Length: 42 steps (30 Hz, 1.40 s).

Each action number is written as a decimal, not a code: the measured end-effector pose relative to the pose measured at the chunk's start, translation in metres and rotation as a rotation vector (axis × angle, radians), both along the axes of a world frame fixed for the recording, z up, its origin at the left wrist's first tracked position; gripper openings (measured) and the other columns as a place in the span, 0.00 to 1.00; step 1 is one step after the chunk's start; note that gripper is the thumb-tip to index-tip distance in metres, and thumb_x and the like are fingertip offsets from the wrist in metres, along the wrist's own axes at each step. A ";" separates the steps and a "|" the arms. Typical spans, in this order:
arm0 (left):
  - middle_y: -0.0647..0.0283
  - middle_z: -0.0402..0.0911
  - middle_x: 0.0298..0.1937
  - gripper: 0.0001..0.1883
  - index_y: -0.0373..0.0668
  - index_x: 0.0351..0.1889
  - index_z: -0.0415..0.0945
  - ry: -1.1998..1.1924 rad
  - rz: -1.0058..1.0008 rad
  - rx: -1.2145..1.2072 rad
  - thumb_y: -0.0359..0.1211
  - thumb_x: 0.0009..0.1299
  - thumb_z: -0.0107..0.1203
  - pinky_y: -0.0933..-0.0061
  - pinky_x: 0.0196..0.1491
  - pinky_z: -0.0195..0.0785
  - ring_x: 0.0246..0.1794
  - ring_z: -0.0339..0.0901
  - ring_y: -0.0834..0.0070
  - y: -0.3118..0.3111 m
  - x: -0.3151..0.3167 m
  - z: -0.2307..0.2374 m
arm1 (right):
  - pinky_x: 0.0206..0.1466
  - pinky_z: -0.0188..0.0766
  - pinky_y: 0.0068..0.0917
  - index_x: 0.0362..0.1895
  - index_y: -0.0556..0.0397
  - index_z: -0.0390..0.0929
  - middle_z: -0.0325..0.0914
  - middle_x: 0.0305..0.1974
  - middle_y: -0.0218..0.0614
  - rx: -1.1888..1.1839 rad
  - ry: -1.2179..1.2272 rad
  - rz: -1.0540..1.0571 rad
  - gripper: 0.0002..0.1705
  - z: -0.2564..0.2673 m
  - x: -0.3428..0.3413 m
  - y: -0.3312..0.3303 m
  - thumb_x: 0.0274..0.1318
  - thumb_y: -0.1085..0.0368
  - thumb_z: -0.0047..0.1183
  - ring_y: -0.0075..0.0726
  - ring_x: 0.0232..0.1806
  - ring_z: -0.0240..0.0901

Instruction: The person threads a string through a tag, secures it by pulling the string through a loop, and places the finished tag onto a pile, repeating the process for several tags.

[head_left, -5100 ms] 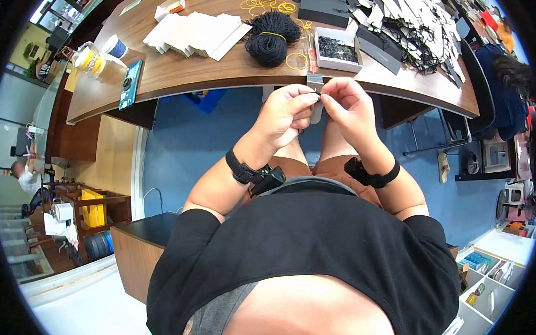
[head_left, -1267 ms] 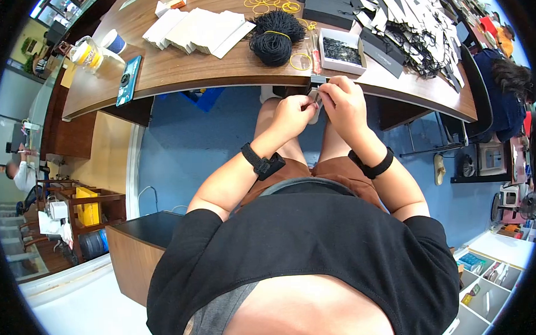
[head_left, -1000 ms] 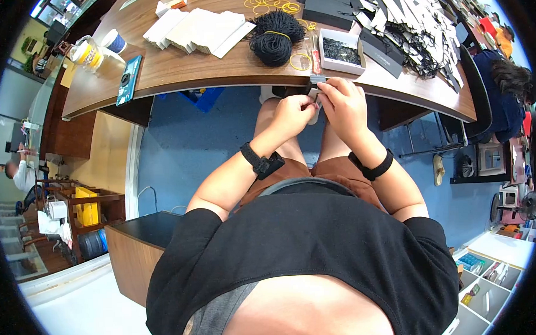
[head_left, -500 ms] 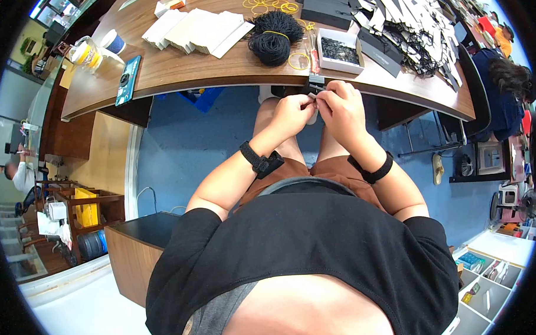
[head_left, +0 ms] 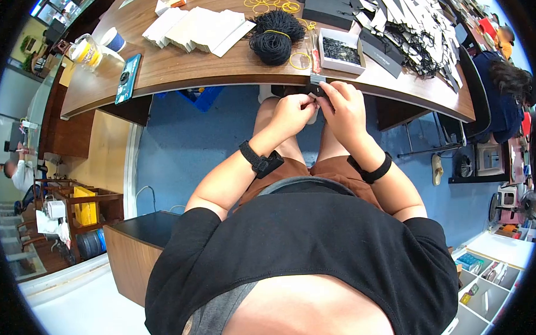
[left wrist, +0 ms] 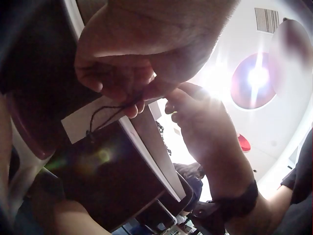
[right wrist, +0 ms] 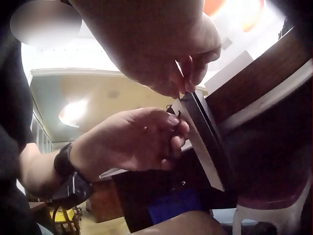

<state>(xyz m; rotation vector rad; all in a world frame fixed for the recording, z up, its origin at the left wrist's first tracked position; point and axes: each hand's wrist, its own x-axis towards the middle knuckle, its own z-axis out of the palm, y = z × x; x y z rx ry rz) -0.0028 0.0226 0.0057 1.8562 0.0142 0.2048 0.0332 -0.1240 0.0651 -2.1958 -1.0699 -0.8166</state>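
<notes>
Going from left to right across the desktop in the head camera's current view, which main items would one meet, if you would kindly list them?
Clear plastic container with yellow label, teal phone, spread white cards, black cord bundle, white open box, heap of black-and-white tags.

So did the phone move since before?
No. The phone is still in the same spot at the front edge of the table, near its left corner.
</notes>
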 end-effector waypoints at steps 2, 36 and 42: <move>0.52 0.79 0.24 0.11 0.39 0.35 0.80 -0.004 -0.003 -0.002 0.36 0.63 0.53 0.68 0.29 0.67 0.22 0.76 0.68 0.000 0.002 -0.008 | 0.38 0.64 0.33 0.38 0.51 0.79 0.73 0.33 0.31 -0.033 -0.007 0.009 0.15 -0.001 0.000 -0.002 0.39 0.68 0.59 0.36 0.35 0.70; 0.61 0.82 0.27 0.09 0.34 0.34 0.80 0.067 -0.047 0.072 0.28 0.63 0.50 0.77 0.34 0.69 0.28 0.76 0.80 0.001 0.002 0.004 | 0.41 0.68 0.35 0.31 0.53 0.80 0.77 0.34 0.37 0.113 0.257 0.093 0.06 -0.001 0.014 -0.003 0.45 0.72 0.56 0.45 0.37 0.74; 0.61 0.81 0.27 0.09 0.34 0.34 0.80 0.066 -0.055 0.086 0.29 0.63 0.50 0.77 0.33 0.69 0.28 0.75 0.81 0.003 0.001 0.006 | 0.42 0.70 0.34 0.32 0.54 0.79 0.76 0.35 0.41 0.134 0.377 0.098 0.06 0.001 0.016 -0.004 0.46 0.74 0.54 0.47 0.38 0.74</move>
